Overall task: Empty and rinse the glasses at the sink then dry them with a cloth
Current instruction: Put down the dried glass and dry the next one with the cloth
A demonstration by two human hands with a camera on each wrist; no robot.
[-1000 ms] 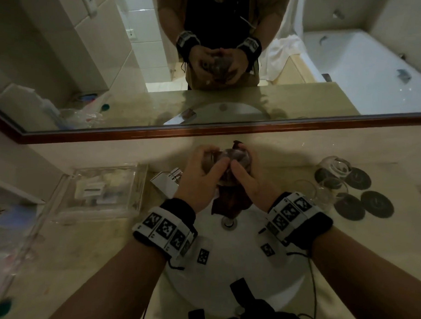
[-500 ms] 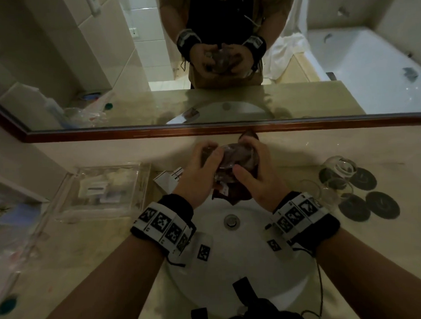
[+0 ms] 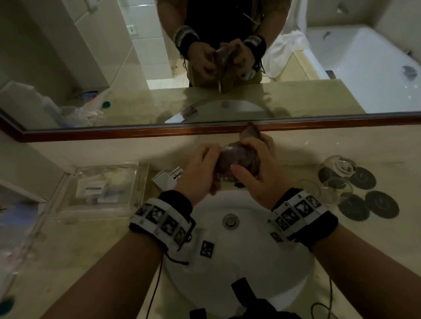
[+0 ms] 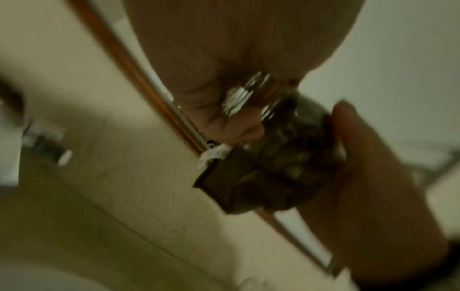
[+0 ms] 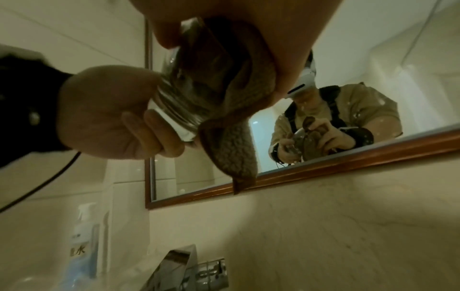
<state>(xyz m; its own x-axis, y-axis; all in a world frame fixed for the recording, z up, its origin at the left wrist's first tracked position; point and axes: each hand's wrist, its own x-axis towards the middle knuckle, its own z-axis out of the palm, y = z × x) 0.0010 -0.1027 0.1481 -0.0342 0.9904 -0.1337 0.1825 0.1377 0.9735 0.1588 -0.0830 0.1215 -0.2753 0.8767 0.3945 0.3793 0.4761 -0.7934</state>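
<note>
- Centre of the head view: I am holding a clear glass (image 3: 231,158) above the white sink (image 3: 244,265), lying roughly on its side between my two hands.
- My left hand (image 3: 200,171) is gripping the glass at its thick base, with the fingers curled round it; the right wrist view is showing this grip at its middle left (image 5: 107,116).
- My right hand (image 3: 257,172) is clutching a brown cloth (image 3: 250,136) against the glass, thumb pressing on the near side; part of the cloth is sitting inside the glass (image 5: 189,78), and one fleecy corner (image 5: 234,149) is hanging below it.
- In the blurred left wrist view, the cloth (image 4: 248,183) is bunching at the mouth of the glass (image 4: 296,126).
- Right of the head view: two more glasses (image 3: 334,176) are lying on the worktop (image 3: 89,259) among dark round coasters (image 3: 381,204).
- Left of the head view: a clear tray (image 3: 98,187) is resting on the worktop.
- Lower middle of the right wrist view: a chrome tap (image 5: 184,269) is standing under the wood-framed mirror (image 5: 348,157).
</note>
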